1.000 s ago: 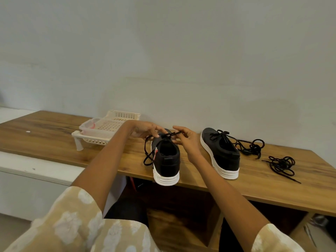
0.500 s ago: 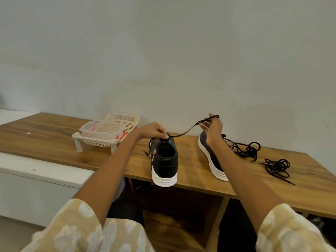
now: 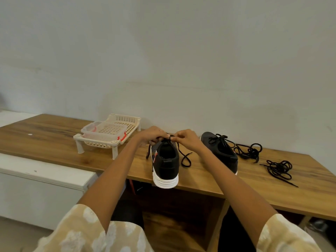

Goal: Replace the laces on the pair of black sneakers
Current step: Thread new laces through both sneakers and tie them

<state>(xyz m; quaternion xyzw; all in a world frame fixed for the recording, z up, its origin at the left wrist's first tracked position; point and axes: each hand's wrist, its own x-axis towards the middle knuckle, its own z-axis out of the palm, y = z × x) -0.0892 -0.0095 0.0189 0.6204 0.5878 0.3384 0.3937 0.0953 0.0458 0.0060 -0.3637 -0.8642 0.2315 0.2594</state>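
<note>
The near sneaker (image 3: 166, 163) stands on the front edge of the wooden desk (image 3: 54, 142), heel toward the camera, white sole overhanging slightly. Both hands meet above its tongue: the left hand (image 3: 154, 136) has fingers curled, pinching the black lace (image 3: 185, 159) at the top eyelets; the right hand (image 3: 185, 140) likewise pinches the lace, fingertips nearly touching those of the left. One lace end loops loosely onto the desk to the right of the shoe; another hangs down its left side. The second sneaker (image 3: 221, 151) stands to the right, laced. Two loose bundles of black laces (image 3: 250, 151) (image 3: 279, 169) lie farther right. A cream plastic rack (image 3: 109, 133) holding a clear container (image 3: 92, 129) stands at left.
</note>
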